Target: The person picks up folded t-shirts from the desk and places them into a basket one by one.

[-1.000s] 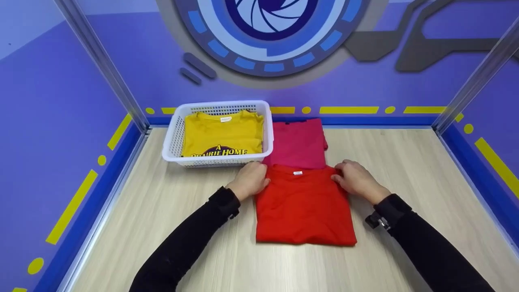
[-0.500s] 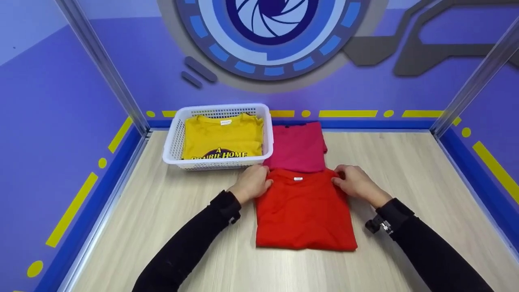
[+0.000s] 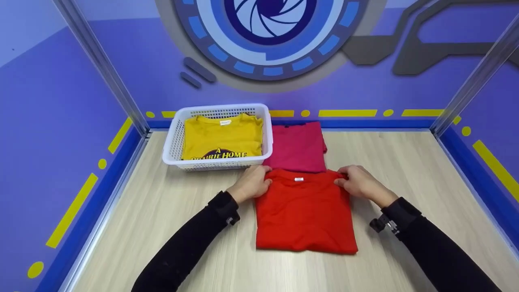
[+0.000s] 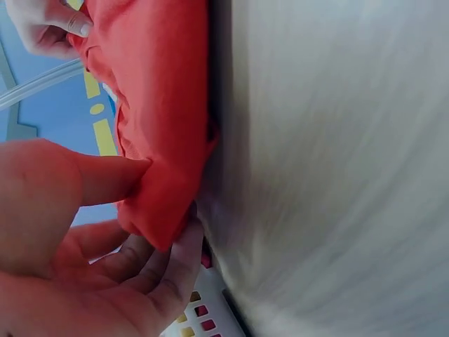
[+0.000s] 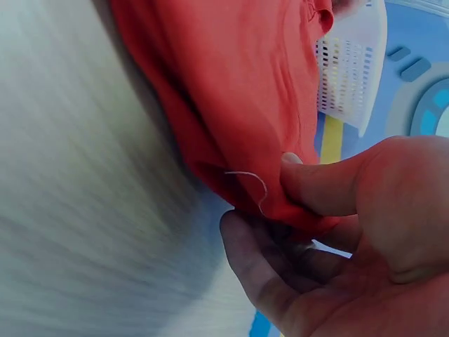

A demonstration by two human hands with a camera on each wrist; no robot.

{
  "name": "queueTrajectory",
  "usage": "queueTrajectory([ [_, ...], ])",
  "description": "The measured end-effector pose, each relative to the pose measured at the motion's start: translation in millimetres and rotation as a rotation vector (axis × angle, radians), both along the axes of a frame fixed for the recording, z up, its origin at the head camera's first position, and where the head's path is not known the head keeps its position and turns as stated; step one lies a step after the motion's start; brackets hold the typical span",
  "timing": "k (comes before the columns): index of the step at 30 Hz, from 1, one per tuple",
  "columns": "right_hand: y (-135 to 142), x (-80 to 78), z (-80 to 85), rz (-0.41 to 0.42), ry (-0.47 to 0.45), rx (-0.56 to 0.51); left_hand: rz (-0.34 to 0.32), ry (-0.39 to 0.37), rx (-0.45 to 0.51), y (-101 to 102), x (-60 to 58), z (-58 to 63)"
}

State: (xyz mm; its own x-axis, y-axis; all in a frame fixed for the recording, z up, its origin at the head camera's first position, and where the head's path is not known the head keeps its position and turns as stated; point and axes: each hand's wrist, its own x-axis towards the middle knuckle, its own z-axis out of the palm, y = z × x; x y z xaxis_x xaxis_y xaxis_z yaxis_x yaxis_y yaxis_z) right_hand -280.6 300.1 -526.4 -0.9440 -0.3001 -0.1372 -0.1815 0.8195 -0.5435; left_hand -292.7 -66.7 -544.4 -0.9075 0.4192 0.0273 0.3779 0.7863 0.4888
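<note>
A folded red T-shirt [image 3: 304,215] lies on the table, its collar and white label toward the back wall. At its far left corner my left hand [image 3: 250,183] pinches the cloth, thumb on top and fingers beneath, as the left wrist view shows on the red fabric [image 4: 165,126]. The far right corner is pinched by my right hand [image 3: 361,184] in the same manner; a loose white thread [image 5: 249,179] hangs on the cloth there. Just behind the red shirt lies a folded pink shirt [image 3: 298,148], its near edge against or under the red collar.
A white plastic basket [image 3: 172,140] stands at the back left, holding a folded yellow T-shirt [image 3: 223,134] with printed lettering. The basket's right side touches or overlaps the pink shirt. Blue-purple panels [image 3: 324,95] wall the wooden table [image 3: 194,259] at the back and sides.
My right hand has shifted slightly right and the red shirt's far right corner is drawn outward. The left hand stays at its corner. The head view has tilted a little.
</note>
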Motion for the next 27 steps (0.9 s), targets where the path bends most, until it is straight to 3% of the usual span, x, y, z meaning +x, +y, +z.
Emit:
queueTrajectory([
  [5,3.0,1.1,7.1,0.041,0.032,-0.009,-0.054,0.036,0.004,-3.4,2.6,1.1],
  [6,3.7,0.8,7.8,0.051,0.035,-0.013,-0.053,0.023,0.014,-1.8,9.2,11.9],
  [11,7.4,0.7,13.1,0.074,0.005,-0.035,-0.061,0.041,0.066,-4.5,10.8,13.2],
  [20,14.7,2.9,35.2,0.073,-0.056,-0.097,-0.091,0.023,0.232,-8.7,10.8,23.2],
  [27,17.8,2.1,54.7,0.066,0.004,-0.099,-0.130,0.028,0.313,-18.3,9.1,41.1],
])
